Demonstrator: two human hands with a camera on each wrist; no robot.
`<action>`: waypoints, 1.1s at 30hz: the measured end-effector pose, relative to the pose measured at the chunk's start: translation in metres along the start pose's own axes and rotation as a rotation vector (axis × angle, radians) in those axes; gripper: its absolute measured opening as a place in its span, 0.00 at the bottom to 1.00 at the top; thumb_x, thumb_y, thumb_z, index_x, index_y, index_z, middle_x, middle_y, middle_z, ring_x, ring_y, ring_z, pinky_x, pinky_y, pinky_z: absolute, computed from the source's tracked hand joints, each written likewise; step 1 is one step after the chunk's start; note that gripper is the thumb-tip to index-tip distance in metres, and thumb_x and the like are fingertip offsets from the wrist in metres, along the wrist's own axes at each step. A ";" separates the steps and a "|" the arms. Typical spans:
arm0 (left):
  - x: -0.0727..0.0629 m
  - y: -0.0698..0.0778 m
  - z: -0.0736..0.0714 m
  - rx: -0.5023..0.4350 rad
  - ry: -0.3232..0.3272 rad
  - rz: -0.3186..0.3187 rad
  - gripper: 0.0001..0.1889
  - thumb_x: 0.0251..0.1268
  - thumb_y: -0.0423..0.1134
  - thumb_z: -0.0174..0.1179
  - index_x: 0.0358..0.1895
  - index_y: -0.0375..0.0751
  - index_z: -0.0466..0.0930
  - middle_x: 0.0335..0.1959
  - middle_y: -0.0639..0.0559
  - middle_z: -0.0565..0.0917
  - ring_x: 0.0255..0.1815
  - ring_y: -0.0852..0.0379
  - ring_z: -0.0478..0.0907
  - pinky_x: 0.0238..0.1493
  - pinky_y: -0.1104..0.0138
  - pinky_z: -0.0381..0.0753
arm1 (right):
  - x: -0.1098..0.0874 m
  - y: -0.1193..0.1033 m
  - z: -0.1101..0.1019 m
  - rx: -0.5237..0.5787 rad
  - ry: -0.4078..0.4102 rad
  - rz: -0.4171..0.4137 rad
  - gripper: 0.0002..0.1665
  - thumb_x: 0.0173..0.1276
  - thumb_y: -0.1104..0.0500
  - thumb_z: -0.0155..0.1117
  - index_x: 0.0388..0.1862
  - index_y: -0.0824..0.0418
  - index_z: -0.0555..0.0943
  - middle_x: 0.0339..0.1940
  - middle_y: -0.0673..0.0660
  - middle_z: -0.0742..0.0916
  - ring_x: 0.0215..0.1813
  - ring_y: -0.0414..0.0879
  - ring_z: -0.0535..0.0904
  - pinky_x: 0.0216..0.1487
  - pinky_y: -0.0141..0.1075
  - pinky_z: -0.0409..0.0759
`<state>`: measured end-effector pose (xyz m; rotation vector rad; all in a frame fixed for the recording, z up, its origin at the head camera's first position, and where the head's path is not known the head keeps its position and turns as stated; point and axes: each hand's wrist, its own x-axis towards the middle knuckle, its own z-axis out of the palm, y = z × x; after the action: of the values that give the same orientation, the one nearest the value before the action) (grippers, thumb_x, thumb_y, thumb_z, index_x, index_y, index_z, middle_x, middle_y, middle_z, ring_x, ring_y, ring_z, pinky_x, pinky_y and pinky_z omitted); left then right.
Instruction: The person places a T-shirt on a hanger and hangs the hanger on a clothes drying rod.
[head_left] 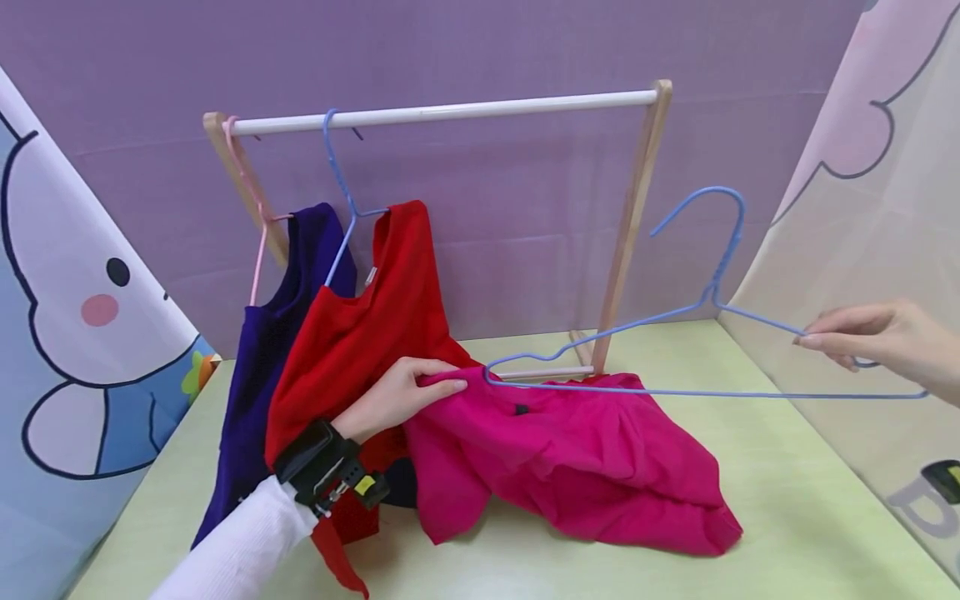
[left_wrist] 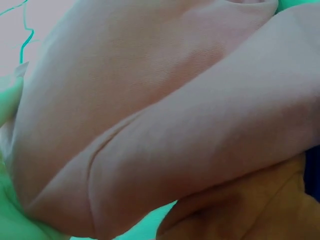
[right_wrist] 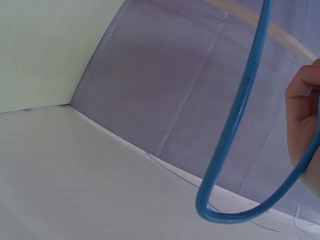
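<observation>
My left hand pinches a magenta shirt by its upper left edge, thumb on top. The shirt lies crumpled on the table, its neckline with a dark label facing up. In the left wrist view the shirt's cloth fills most of the picture. Out at the right, my right hand holds a blue wire hanger by its right shoulder, hook upward. The hanger's left end overlaps the shirt's neckline in the head view. The right wrist view shows the hanger's bent end close up, beside the fingers.
A small clothes rack with a white rail and wooden posts stands at the back. On its left part hang a dark blue garment on a pink hanger and a red garment on another blue hanger. Printed panels flank the table.
</observation>
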<state>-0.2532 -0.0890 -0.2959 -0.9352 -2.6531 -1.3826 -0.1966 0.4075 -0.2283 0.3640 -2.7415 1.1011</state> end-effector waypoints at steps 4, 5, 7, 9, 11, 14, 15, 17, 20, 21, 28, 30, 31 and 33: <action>0.001 -0.001 0.001 -0.005 -0.005 -0.015 0.13 0.57 0.41 0.59 0.44 0.40 0.81 0.37 0.52 0.82 0.39 0.57 0.73 0.40 0.65 0.73 | 0.000 0.002 0.000 0.004 0.009 0.009 0.08 0.62 0.64 0.56 0.36 0.65 0.82 0.16 0.50 0.73 0.30 0.39 0.69 0.35 0.29 0.59; 0.000 -0.001 0.000 -0.005 -0.004 -0.019 0.13 0.57 0.41 0.59 0.44 0.41 0.81 0.37 0.52 0.82 0.39 0.57 0.73 0.40 0.65 0.73 | 0.000 0.002 0.000 0.001 0.007 0.010 0.08 0.62 0.64 0.57 0.36 0.64 0.81 0.15 0.50 0.72 0.31 0.38 0.69 0.36 0.29 0.58; 0.000 -0.001 0.001 -0.004 -0.003 -0.020 0.13 0.56 0.41 0.59 0.44 0.41 0.81 0.37 0.52 0.82 0.39 0.57 0.73 0.40 0.65 0.73 | 0.000 0.002 0.001 0.002 0.004 0.010 0.07 0.62 0.64 0.56 0.36 0.64 0.81 0.15 0.50 0.72 0.31 0.38 0.69 0.36 0.30 0.57; 0.000 -0.001 0.001 -0.001 0.001 -0.014 0.13 0.56 0.41 0.59 0.44 0.40 0.81 0.37 0.52 0.82 0.39 0.57 0.73 0.41 0.66 0.73 | 0.000 0.001 0.002 -0.004 -0.003 0.028 0.08 0.63 0.62 0.56 0.37 0.64 0.80 0.16 0.50 0.72 0.33 0.38 0.69 0.36 0.31 0.56; 0.000 -0.001 0.001 0.000 0.002 -0.008 0.13 0.56 0.41 0.59 0.44 0.40 0.81 0.38 0.51 0.82 0.39 0.57 0.73 0.41 0.65 0.73 | 0.001 0.001 0.003 -0.011 -0.016 0.053 0.09 0.63 0.60 0.57 0.39 0.63 0.80 0.16 0.50 0.73 0.34 0.37 0.68 0.36 0.32 0.55; 0.000 -0.002 0.001 0.000 0.005 -0.007 0.13 0.56 0.41 0.60 0.44 0.40 0.81 0.38 0.51 0.82 0.39 0.57 0.73 0.42 0.65 0.73 | 0.001 0.000 0.004 -0.022 -0.025 0.072 0.10 0.63 0.58 0.56 0.39 0.62 0.80 0.17 0.50 0.73 0.35 0.36 0.68 0.36 0.32 0.55; 0.000 -0.002 0.001 0.001 0.004 -0.010 0.13 0.56 0.41 0.60 0.44 0.40 0.81 0.38 0.51 0.82 0.40 0.57 0.73 0.42 0.65 0.73 | 0.001 0.001 0.004 -0.021 -0.025 0.066 0.09 0.63 0.59 0.56 0.39 0.62 0.80 0.16 0.49 0.73 0.35 0.36 0.68 0.36 0.32 0.55; 0.000 -0.001 0.001 0.007 0.006 -0.016 0.13 0.56 0.40 0.59 0.44 0.40 0.81 0.38 0.51 0.82 0.40 0.57 0.73 0.42 0.65 0.73 | 0.001 0.001 0.004 -0.022 -0.023 0.058 0.09 0.63 0.60 0.56 0.38 0.62 0.80 0.16 0.50 0.72 0.34 0.37 0.68 0.35 0.32 0.56; -0.001 0.007 0.000 0.007 0.007 -0.026 0.12 0.57 0.37 0.59 0.44 0.37 0.81 0.38 0.49 0.82 0.40 0.56 0.73 0.42 0.65 0.73 | 0.001 0.002 0.003 -0.008 -0.017 0.039 0.08 0.63 0.61 0.56 0.38 0.63 0.80 0.15 0.50 0.72 0.33 0.37 0.69 0.36 0.31 0.57; -0.003 0.012 0.000 0.007 0.006 -0.026 0.12 0.57 0.36 0.58 0.43 0.35 0.81 0.38 0.47 0.82 0.40 0.55 0.73 0.42 0.65 0.73 | 0.001 0.002 0.003 0.000 -0.015 0.032 0.08 0.63 0.62 0.56 0.38 0.64 0.80 0.15 0.50 0.72 0.33 0.37 0.69 0.36 0.30 0.57; -0.005 0.017 -0.001 -0.007 -0.007 -0.030 0.12 0.58 0.35 0.57 0.44 0.33 0.80 0.39 0.46 0.81 0.39 0.55 0.73 0.41 0.66 0.73 | 0.000 0.004 0.002 0.029 -0.016 0.010 0.08 0.63 0.64 0.56 0.38 0.64 0.80 0.14 0.50 0.72 0.30 0.38 0.69 0.37 0.32 0.54; -0.003 0.009 0.000 -0.013 -0.013 -0.036 0.13 0.57 0.37 0.58 0.44 0.36 0.80 0.39 0.48 0.81 0.40 0.56 0.72 0.41 0.66 0.73 | 0.000 0.004 0.002 0.023 -0.022 0.017 0.08 0.63 0.64 0.56 0.38 0.63 0.80 0.15 0.50 0.71 0.31 0.38 0.69 0.37 0.32 0.54; -0.002 0.005 0.001 -0.017 -0.017 -0.036 0.13 0.57 0.38 0.59 0.44 0.37 0.80 0.39 0.49 0.81 0.40 0.56 0.72 0.41 0.66 0.73 | 0.000 0.003 0.002 0.020 -0.025 0.020 0.08 0.63 0.63 0.56 0.38 0.64 0.80 0.15 0.50 0.71 0.32 0.38 0.69 0.37 0.31 0.55; -0.001 0.002 0.001 -0.020 -0.026 -0.029 0.13 0.57 0.39 0.59 0.44 0.39 0.81 0.38 0.51 0.81 0.40 0.57 0.72 0.40 0.66 0.73 | 0.000 0.003 0.003 0.015 -0.026 0.023 0.08 0.63 0.63 0.56 0.38 0.64 0.80 0.15 0.50 0.71 0.32 0.38 0.69 0.37 0.31 0.56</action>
<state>-0.2513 -0.0879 -0.2956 -0.9268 -2.6873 -1.4152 -0.1975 0.4077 -0.2322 0.3520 -2.7684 1.1307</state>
